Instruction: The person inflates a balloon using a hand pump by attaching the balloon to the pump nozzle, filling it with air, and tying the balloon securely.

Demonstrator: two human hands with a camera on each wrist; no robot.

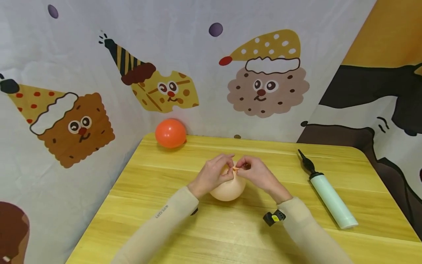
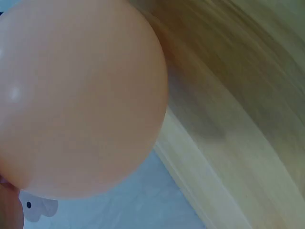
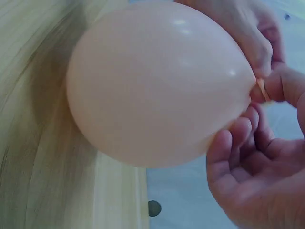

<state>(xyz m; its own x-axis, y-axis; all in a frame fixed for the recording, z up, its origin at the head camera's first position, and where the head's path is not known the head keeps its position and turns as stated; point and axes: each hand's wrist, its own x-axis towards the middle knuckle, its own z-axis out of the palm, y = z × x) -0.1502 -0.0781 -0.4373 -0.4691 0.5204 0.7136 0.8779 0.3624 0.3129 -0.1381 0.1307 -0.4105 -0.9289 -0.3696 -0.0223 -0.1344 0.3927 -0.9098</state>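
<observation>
Over the yellow table (image 1: 158, 220), both hands pinch the peach balloon (image 1: 227, 189) neck (image 1: 235, 168).

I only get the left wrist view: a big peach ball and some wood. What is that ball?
Observer: A peach balloon, inflated, held over a yellow table.
Operator: Who holds it?
Observer: Both hands. The left hand and right hand pinch its neck between them.
Operator: Is anything else on the table?
Observer: A pale green pump with a black nozzle lies at the person's right.
Operator: Any other balloons?
Observer: One orange balloon sits at the table's far edge, against the cartoon backdrop.
</observation>
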